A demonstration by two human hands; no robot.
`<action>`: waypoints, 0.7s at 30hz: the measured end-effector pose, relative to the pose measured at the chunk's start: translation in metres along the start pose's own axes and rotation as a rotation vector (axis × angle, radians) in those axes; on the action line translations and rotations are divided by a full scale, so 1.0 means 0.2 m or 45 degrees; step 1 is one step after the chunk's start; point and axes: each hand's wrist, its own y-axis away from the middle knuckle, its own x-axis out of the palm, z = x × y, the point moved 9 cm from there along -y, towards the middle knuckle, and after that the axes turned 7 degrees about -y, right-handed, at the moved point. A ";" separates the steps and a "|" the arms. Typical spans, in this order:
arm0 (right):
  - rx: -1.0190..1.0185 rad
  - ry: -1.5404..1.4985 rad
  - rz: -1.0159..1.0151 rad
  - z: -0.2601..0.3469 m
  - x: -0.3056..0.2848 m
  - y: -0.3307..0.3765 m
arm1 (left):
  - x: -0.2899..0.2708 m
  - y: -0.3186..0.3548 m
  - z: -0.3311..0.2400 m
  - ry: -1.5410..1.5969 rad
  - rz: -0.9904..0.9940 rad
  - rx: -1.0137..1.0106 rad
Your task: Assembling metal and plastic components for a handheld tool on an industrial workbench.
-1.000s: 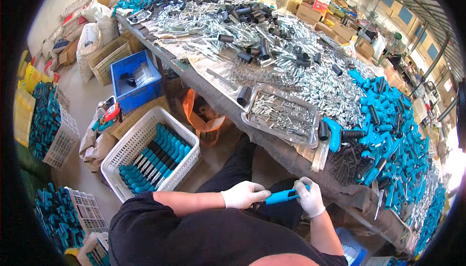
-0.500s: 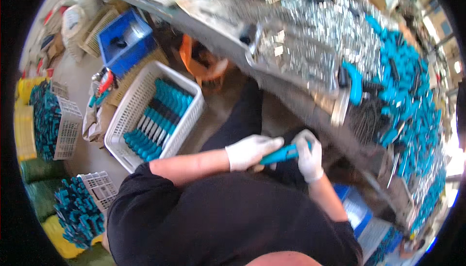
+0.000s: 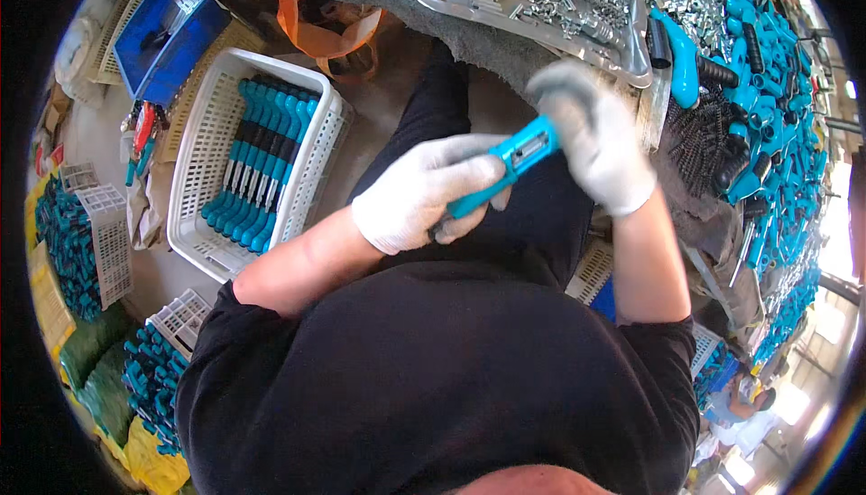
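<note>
My left hand [image 3: 433,188], in a white glove, is closed around the lower part of a teal tool body [image 3: 532,149]. The tool slants up to the right in front of my lap, and silvery metal parts show in a slot along its side. At its upper end my right hand [image 3: 604,143], also in a white glove, is closed over the tip. Motion blurs those fingers, and a dark greyish patch shows among them. What lies under the fingers is hidden.
A white crate [image 3: 194,224] at left holds a row of teal-and-black tools [image 3: 262,161]. Behind it are a blue bin [image 3: 171,35] and an orange bag [image 3: 325,39]. On the bench lie a metal tray [image 3: 541,39] of small metal parts, black springs [image 3: 699,138] and heaped teal parts [image 3: 767,107].
Both hands and the teal tool have moved up and away from my body. The tool has turned so its slotted side shows. My view has shifted, and the bench sits higher in it.
</note>
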 end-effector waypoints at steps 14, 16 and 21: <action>0.196 1.019 -0.103 -0.12 -0.17 -0.51 | -0.19 -0.05 -0.09 -0.037 -0.170 0.178; 0.198 0.924 -0.159 -0.06 -0.18 -0.47 | -0.19 -0.06 -0.09 -0.067 -0.163 0.218; 0.134 0.081 -0.258 -0.10 -0.27 -0.29 | -0.20 -0.06 -0.10 -0.093 -0.168 0.221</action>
